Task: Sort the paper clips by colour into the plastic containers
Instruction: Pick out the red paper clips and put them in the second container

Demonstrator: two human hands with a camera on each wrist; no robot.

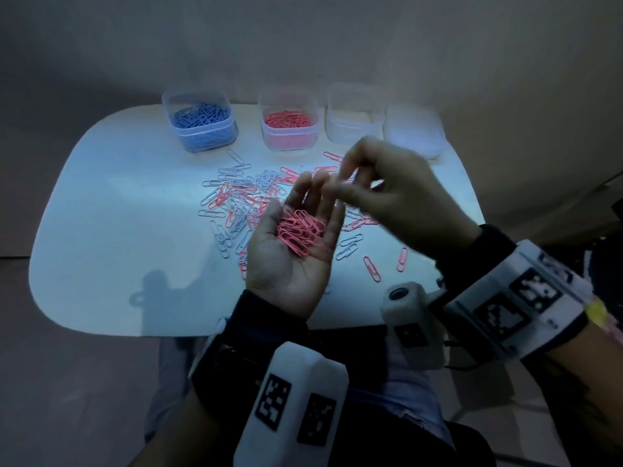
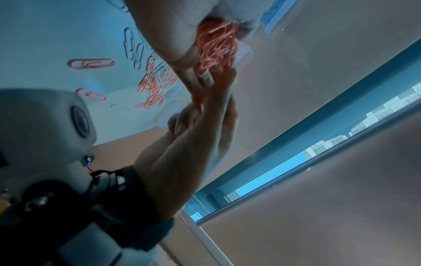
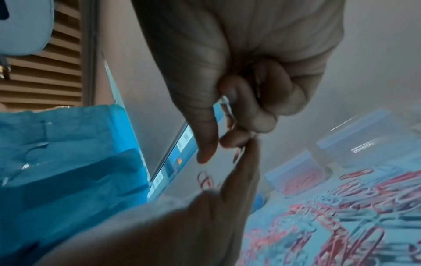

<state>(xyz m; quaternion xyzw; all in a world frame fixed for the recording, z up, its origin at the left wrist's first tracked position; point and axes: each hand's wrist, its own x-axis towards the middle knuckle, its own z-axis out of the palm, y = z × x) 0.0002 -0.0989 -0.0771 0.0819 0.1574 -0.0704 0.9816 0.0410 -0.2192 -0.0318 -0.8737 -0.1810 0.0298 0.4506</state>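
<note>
Blur hides whether fingers of right hand (image 1: 394,197) pinch anything; left hand (image 1: 286,267), fingers spread, cups pink clips (image 1: 300,230).
</note>
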